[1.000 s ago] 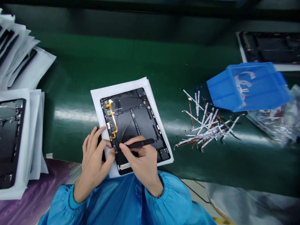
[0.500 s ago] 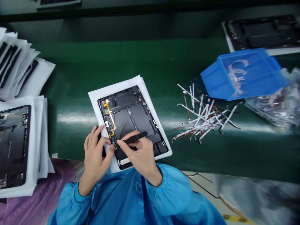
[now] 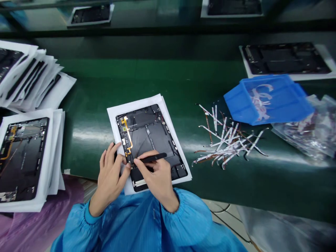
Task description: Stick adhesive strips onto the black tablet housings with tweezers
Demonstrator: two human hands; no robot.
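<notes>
A tablet housing (image 3: 162, 140) with dark inner parts lies tilted on white paper sheets (image 3: 177, 131) at the table's front edge. An orange flex cable (image 3: 128, 134) runs down its left side. My right hand (image 3: 157, 175) is closed around black tweezers (image 3: 153, 158), whose tip points at the housing's lower left edge and is hidden by my fingers. My left hand (image 3: 111, 175) rests at that same edge, fingers bent and apart, with thumb and forefinger near the tip. Beneath the left fingers is something dark that I cannot make out.
Right of the housing lies a loose heap of white and brown flex strips (image 3: 228, 140). Behind it are a blue bin (image 3: 275, 101), plastic bags (image 3: 309, 129) and another housing (image 3: 286, 57). Paper-wrapped housings are stacked (image 3: 39, 80) at left, near an open housing (image 3: 23, 157).
The camera view has shifted, showing more of the far shelf and left side. Both hands stay at the housing's lower left edge, with the tweezers still in my right hand.
</notes>
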